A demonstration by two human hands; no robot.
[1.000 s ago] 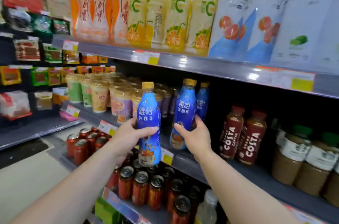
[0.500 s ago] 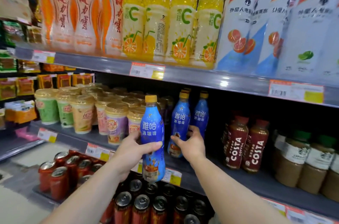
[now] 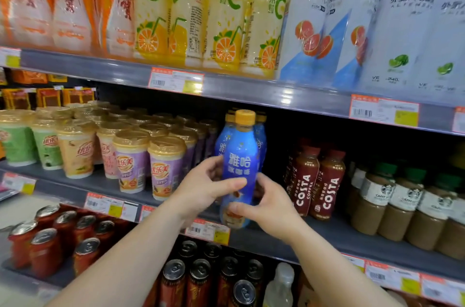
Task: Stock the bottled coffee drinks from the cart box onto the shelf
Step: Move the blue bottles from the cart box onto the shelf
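A blue coffee bottle (image 3: 240, 165) with a yellow cap stands upright at the front of the middle shelf (image 3: 327, 236). My left hand (image 3: 201, 188) wraps its left side, thumb across the label. My right hand (image 3: 269, 208) touches its lower right side with thumb and fingers. Behind it stand more blue coffee bottles (image 3: 260, 135), partly hidden. The cart box is out of view.
Milk tea cups (image 3: 130, 158) stand left of the blue bottles, brown Costa bottles (image 3: 317, 180) right, then green-capped coffee bottles (image 3: 392, 203). Juice and water bottles (image 3: 226, 17) fill the upper shelf. Red cans (image 3: 47, 243) and dark cans (image 3: 196, 279) sit below.
My left hand carried the blue bottle right and onto the shelf in front of the other blue bottles. My right hand left the rear bottle and came onto the front one.
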